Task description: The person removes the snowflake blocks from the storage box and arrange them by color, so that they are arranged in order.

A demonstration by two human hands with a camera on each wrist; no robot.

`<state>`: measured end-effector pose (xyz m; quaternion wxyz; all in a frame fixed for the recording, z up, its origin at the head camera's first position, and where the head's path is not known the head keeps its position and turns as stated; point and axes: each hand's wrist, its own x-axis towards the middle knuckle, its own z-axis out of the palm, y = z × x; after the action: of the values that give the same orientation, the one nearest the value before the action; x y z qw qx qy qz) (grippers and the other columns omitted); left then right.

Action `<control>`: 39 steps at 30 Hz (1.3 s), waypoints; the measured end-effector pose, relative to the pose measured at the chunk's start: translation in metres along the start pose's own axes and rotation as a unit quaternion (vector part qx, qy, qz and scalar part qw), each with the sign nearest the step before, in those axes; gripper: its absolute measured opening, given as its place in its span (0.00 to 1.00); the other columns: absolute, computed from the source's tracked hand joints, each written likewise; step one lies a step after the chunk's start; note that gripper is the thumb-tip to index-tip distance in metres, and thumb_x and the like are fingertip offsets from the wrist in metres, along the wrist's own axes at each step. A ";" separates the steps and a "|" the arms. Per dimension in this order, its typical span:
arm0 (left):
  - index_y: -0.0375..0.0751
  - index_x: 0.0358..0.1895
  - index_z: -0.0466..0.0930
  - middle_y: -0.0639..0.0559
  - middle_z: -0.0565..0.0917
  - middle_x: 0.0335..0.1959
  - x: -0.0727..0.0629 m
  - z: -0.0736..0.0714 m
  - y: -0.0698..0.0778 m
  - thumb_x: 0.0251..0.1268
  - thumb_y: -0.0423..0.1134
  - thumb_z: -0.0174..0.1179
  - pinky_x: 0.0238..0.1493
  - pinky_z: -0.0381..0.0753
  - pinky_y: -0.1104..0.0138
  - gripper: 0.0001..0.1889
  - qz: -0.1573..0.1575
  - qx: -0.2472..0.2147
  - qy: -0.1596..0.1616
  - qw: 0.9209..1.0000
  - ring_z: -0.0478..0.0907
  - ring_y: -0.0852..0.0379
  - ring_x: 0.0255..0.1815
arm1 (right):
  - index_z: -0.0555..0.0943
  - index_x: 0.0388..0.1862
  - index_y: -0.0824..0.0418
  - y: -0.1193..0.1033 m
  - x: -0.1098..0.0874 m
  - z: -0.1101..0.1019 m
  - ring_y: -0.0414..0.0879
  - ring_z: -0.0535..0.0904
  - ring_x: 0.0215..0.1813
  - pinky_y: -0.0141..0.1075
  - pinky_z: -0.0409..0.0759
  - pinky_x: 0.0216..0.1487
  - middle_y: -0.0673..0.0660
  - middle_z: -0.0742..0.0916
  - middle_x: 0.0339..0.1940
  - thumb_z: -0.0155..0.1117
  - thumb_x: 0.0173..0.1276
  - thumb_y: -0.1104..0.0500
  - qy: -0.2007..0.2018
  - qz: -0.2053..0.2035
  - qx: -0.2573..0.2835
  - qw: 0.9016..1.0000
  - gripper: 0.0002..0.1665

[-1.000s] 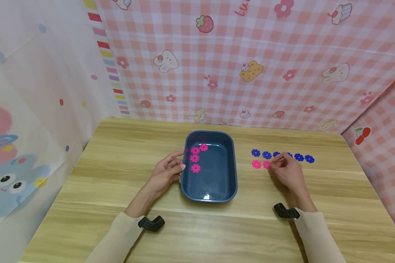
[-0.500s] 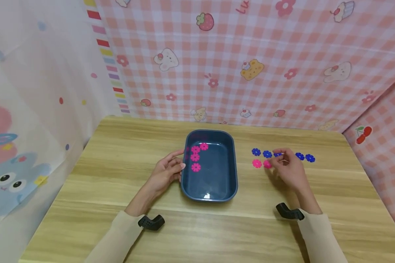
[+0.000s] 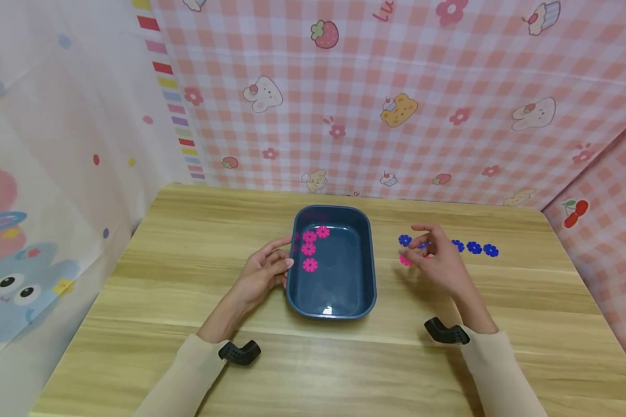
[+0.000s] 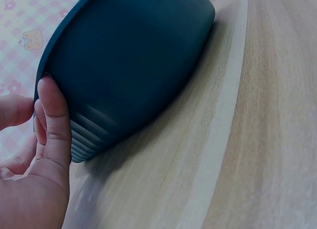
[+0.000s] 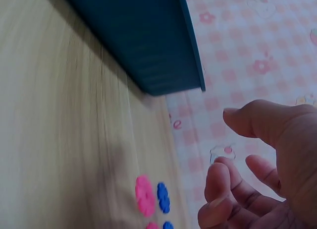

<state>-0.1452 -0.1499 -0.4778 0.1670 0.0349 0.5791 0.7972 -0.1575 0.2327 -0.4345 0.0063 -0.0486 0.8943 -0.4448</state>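
Note:
A dark blue rectangular plastic tray (image 3: 344, 272) stands on the table, with several pink notched plastic discs (image 3: 310, 265) lying along its left side. My left hand (image 3: 263, 272) touches the tray's left wall near the rim; in the left wrist view its thumb (image 4: 53, 97) lies against the outer wall. My right hand (image 3: 438, 260) hovers right of the tray, thumb and fingers apart and nothing between them. Below its fingertips is a pink disc (image 3: 406, 260) on the table, with a second one mostly hidden by the hand. The right wrist view shows a pink disc (image 5: 145, 196) beside a blue one (image 5: 163, 197).
A row of several blue notched discs (image 3: 474, 248) lies behind the pink ones, partly covered by my right hand. A pink checked cloth (image 3: 355, 87) hangs along the table's back edge, and a white patterned cloth (image 3: 57, 145) hangs at the left.
My right hand has moved left, from the second pink disc towards the one nearest the tray, and its fingers have spread apart. My left hand and the tray keep their places.

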 end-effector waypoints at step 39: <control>0.37 0.78 0.61 0.54 0.78 0.40 0.001 -0.001 -0.001 0.74 0.25 0.55 0.28 0.80 0.71 0.31 -0.002 -0.002 -0.004 1.000 0.76 0.61 0.30 | 0.67 0.71 0.57 -0.085 0.014 0.072 0.50 0.80 0.44 0.33 0.82 0.41 0.61 0.84 0.51 0.78 0.63 0.53 -0.155 -0.117 -0.024 0.981 0.42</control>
<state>-0.1466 -0.1503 -0.4788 0.1705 0.0365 0.5768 0.7981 -0.1606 0.1231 -0.4096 0.0919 -0.2211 0.8809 -0.4084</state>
